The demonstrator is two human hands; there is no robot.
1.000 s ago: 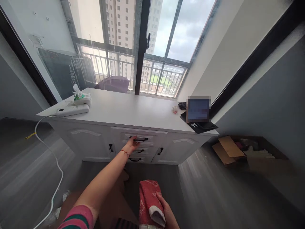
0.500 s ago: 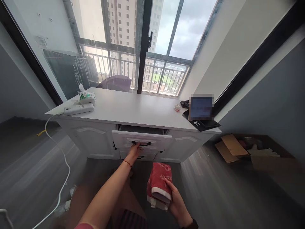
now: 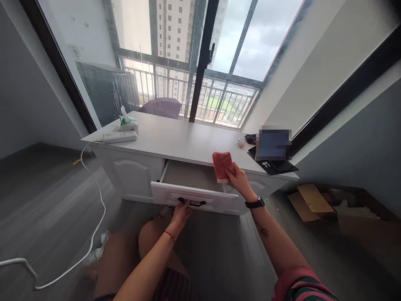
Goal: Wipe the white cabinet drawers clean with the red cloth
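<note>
My left hand (image 3: pixel 181 215) has its fingers hooked round the black handle (image 3: pixel 198 204) of a white drawer (image 3: pixel 166 192). The drawer is pulled well out of the white cabinet, and its pale inner floor shows. Above the drawer's right end, my right hand (image 3: pixel 240 180) grips a folded red towel (image 3: pixel 222 165) with a whitish edge. The thumb lies on the towel's near face; the other fingers are mostly hidden behind it. The towel is held up in front of the countertop's edge.
On the white countertop (image 3: pixel 178 140) stand a tissue pack (image 3: pixel 129 123) and a power strip (image 3: pixel 120 137) at left. A tablet (image 3: pixel 273 144) stands at right. A white cable (image 3: pixel 100 194) runs down to the floor. An opened cardboard box (image 3: pixel 316 200) sits at right.
The drawer has come farther out towards me with my left hand on its handle. My right hand has raised the towel from low in front of me to above the drawer's right end.
</note>
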